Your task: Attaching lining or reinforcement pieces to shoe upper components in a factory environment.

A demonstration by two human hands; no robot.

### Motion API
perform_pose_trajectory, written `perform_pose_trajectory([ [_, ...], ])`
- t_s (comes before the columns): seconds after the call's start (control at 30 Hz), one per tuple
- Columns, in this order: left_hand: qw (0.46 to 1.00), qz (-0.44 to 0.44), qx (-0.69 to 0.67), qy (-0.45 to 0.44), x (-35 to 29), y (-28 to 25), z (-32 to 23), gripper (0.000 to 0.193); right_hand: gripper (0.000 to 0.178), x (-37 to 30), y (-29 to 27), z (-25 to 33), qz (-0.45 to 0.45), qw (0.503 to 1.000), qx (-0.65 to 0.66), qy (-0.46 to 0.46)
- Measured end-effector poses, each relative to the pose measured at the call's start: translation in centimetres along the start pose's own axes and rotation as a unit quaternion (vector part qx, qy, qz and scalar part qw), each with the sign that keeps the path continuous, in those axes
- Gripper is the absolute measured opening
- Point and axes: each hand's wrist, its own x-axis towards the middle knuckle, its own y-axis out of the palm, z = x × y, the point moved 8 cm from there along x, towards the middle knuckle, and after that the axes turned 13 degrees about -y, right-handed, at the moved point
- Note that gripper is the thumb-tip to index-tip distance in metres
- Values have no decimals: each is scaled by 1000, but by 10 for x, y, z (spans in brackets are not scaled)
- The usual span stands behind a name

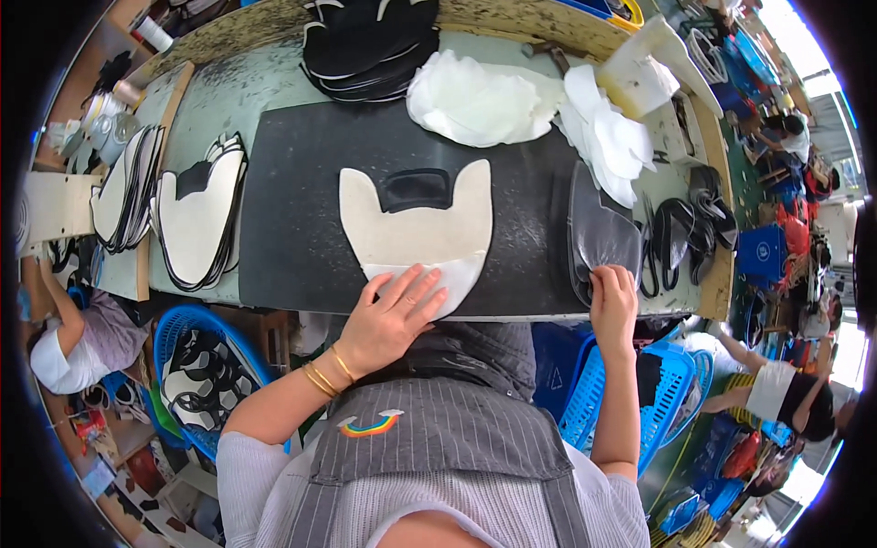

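A cream U-shaped shoe upper (411, 228) lies on the black mat in front of me, its two arms pointing away. Over its rounded near end is a white lining piece (464, 274). My left hand (388, 315) rests on that white piece, fingers spread and flat. Between the upper's arms sits a small black piece (416, 189). At the mat's right end, my right hand (612, 297) pinches the near edge of a stack of dark grey shiny shoe pieces (605, 233); whether it grips one or several cannot be seen.
Thin white lining pieces (484, 96) are piled at the mat's far side, beside black uppers (370, 55). More cream uppers (196, 224) are stacked left. Scissors (649, 242) and black pieces (699, 224) lie right. Blue baskets (630, 393) stand below the table; other people work nearby.
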Motion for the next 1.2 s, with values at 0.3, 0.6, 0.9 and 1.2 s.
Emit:
perform_pose_trajectory([
  [0.3, 991, -11, -134, -26, 28, -29, -23, 70, 1, 6, -36, 21, -182, 858, 444, 183],
  [0.6, 752, 4, -624, -214, 45, -16, -56, 13, 14, 7, -7, 92, -194, 883, 410, 122],
  [0.9, 720, 7, -667, -191, 48, -36, -48, 17, 27, 46, -59, 161, -141, 969, 37, -200],
  [1.2, 638, -70, -748, -170, 50, -85, -10, 16, 31, 90, -79, 203, -177, 919, 61, -348],
])
